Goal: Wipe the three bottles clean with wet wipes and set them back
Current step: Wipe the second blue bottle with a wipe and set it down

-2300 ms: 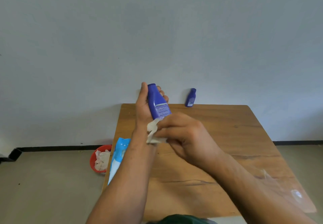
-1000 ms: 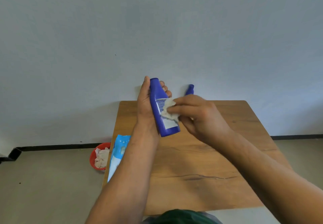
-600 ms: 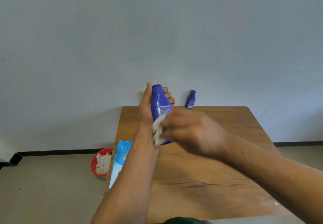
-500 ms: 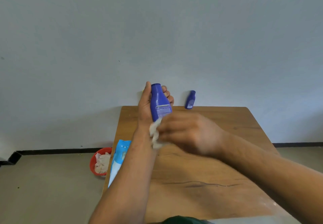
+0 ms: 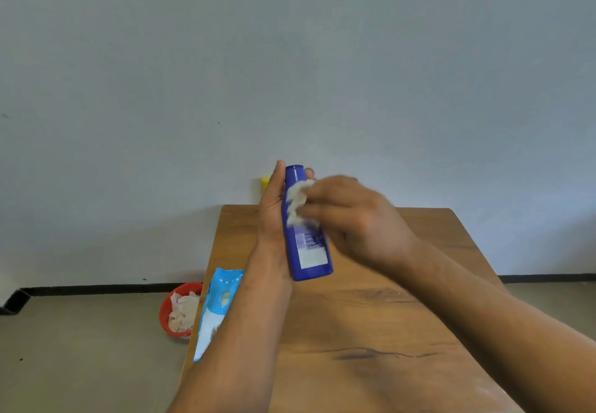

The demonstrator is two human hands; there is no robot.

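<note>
My left hand (image 5: 273, 212) holds a tall blue bottle (image 5: 306, 245) upright above the far part of the wooden table (image 5: 371, 332), its white label facing me. My right hand (image 5: 351, 219) presses a crumpled white wet wipe (image 5: 298, 200) against the bottle's upper part. A bit of something yellow (image 5: 265, 182) peeks out behind my left hand at the table's back edge. The small blue bottle seen earlier is hidden behind my right hand.
A light-blue wet wipe pack (image 5: 217, 306) lies on the table's left edge. On the floor to the left stands a red bowl (image 5: 167, 312) with used wipes in it. A grey wall rises right behind the table.
My right hand has slid the wipe from the bottle's lower end up to its upper part. The bottle's label and base now show. The small blue bottle has gone out of sight.
</note>
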